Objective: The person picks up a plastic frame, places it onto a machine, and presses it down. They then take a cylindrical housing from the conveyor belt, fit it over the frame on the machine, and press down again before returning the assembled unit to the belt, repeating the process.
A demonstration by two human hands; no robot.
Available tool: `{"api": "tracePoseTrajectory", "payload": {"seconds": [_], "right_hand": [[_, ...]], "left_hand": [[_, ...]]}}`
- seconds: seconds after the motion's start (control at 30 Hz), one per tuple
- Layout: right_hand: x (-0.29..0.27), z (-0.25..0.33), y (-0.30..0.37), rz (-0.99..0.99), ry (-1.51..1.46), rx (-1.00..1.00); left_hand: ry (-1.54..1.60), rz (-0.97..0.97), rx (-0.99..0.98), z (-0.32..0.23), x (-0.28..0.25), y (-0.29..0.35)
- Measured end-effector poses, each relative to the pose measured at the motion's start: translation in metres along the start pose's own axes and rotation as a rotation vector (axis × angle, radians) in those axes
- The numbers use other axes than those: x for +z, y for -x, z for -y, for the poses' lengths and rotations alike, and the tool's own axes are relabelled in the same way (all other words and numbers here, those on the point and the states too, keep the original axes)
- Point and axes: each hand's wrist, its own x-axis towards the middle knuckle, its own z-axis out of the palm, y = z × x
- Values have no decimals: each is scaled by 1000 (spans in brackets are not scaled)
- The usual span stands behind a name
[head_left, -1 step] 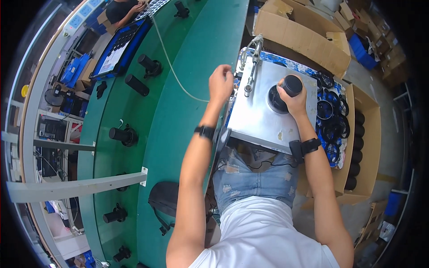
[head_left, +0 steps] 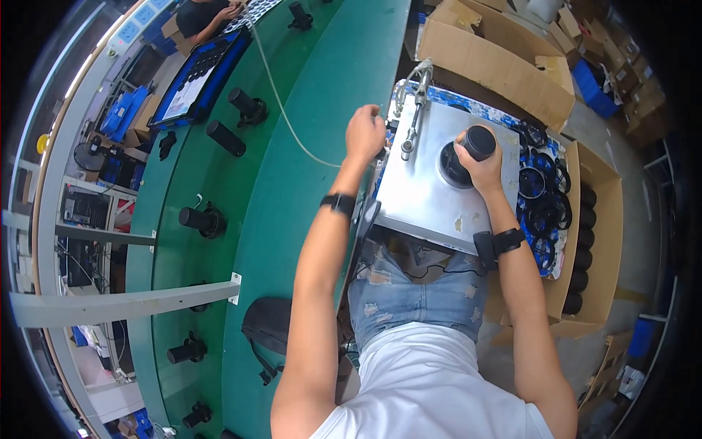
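My right hand [head_left: 482,167] is wrapped around a black cylindrical part [head_left: 479,142]. Its wide round base [head_left: 451,164] rests on a silver metal box [head_left: 420,192] in front of me. At the box's left edge, my left hand [head_left: 365,133] has its fingers curled inward. A small dark thing shows beside its fingers, and what they hold, if anything, is hidden. Between my hands, a metal rod fixture [head_left: 414,121] lies across the box's upper left, with a pale hose tied near its far end.
Several black rings [head_left: 537,179] lie right of the box, beside a cardboard box [head_left: 601,234] holding black cylinders. An open carton [head_left: 490,55] stands beyond. Left runs a green bench [head_left: 292,190] with black cylinder parts [head_left: 197,218] and a black bag [head_left: 270,325]. Another person [head_left: 201,18] sits far left.
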Motion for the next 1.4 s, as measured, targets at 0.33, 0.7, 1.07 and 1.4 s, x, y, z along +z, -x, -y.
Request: {"api": "tracePoseTrajectory", "payload": {"seconds": [0.33, 0.7, 1.07, 1.4], "right_hand": [[-8, -3, 0, -15, -18, -5], [-1, 0, 2, 5, -67, -15], [-15, 8, -11, -64, 36, -104], [-23, 8, 2, -77, 14, -41]], "left_hand": [[-654, 599, -304, -13, 22, -43], [-288, 544, -286, 18, -8, 4], [-43, -5, -157, -71, -137, 202], [-140, 90, -1, -27, 26, 27]]}}
